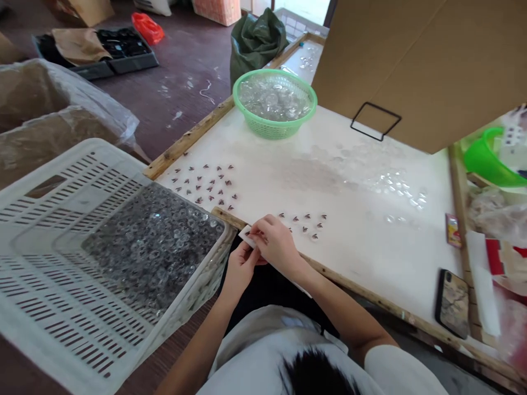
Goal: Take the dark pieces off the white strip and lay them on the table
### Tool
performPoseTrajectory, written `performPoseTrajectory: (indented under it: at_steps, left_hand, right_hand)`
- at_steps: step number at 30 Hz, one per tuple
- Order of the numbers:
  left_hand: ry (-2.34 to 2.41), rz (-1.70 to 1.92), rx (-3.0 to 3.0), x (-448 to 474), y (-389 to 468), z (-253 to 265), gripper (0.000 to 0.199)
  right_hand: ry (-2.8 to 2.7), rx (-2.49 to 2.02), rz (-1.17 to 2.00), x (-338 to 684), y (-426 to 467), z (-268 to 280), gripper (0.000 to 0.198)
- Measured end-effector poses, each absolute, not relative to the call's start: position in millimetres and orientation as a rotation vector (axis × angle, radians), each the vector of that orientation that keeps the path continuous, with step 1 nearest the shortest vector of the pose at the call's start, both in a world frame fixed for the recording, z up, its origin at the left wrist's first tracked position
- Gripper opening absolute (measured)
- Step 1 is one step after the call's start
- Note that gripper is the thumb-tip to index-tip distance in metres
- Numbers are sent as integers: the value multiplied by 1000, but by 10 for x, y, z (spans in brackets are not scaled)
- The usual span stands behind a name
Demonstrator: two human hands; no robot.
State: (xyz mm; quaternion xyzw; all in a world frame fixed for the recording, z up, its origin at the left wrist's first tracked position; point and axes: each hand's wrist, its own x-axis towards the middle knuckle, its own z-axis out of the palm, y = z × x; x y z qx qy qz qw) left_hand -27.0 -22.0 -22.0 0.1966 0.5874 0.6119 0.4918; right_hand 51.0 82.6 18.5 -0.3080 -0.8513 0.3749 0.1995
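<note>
A crate is left of the table, with loose bits in it. The left hand and right hand are at the table's front edge, just right of the crate. On the table, 1 bunch of tiny things lies behind the hands to the left, and 1 smaller bunch lies to the right. A basket sits at the back, with a sack behind it. A phone lies at the front right, with a packet behind it.
</note>
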Motion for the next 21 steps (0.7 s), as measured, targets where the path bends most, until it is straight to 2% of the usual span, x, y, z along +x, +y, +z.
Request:
performPoseTrajectory:
  at_steps: [4, 7, 13, 21]
  left_hand:
    - [1453, 1478, 482, -234, -210, -176, 41]
    - [1437, 1456, 495, -182, -220, -129, 40]
    - [1387, 1460, 503, -150, -254, -140, 38]
    - [1415, 1443, 508, -172, -245, -180, 40]
  right_hand:
    - [-2304, -893, 1162, 568, 838, 185, 10]
    - [-2251, -955, 1213, 615, 834, 189, 3]
    - [-2303, -921, 1290, 649, 776, 177, 11]
    - [-2263, -957, 1026, 626, 645, 201, 12]
